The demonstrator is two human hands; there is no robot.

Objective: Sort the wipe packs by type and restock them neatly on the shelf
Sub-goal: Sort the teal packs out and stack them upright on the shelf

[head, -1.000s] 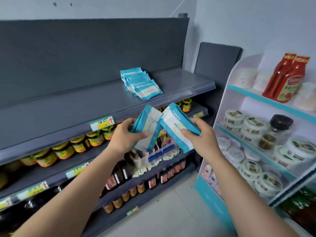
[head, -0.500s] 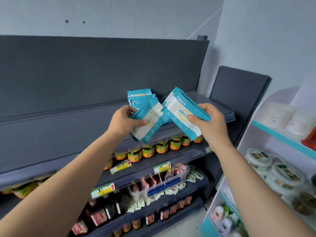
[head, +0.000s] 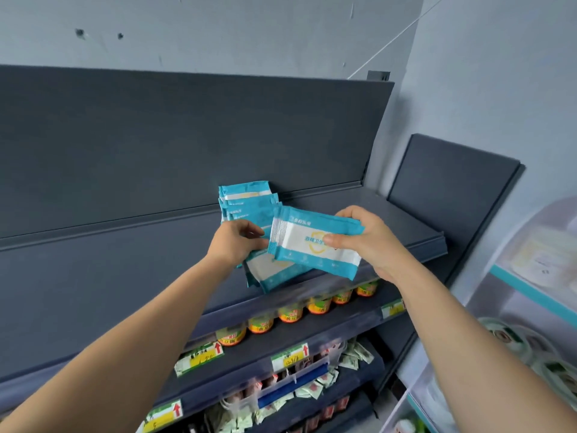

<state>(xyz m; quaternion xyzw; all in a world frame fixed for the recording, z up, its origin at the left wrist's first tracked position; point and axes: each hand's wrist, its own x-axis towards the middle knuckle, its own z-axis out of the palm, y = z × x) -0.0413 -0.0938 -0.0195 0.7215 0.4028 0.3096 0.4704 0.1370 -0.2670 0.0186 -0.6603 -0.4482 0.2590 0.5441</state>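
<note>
A: What sits on the top shelf (head: 93, 276)?

B: Its left stretch is bare grey board up to the back panel. Further right a stack of wipe packs (head: 246, 200) lies against the back, teal and white.

A: And the hands?

B: The left hand (head: 232, 245) is closed around a lower wipe pack (head: 274, 273), which tilts down over the shelf's front lip. The right hand (head: 371, 242) pinches an upper wipe pack (head: 309, 245), thumb on its face, fingers behind, held just above the lower one and overlapping it.

A: Any room?

B: Open shelf right of the hands, to the end panel. Below, jars (head: 290, 314) line the next shelf; a clear bin (head: 296, 370) holds sachets.
</note>
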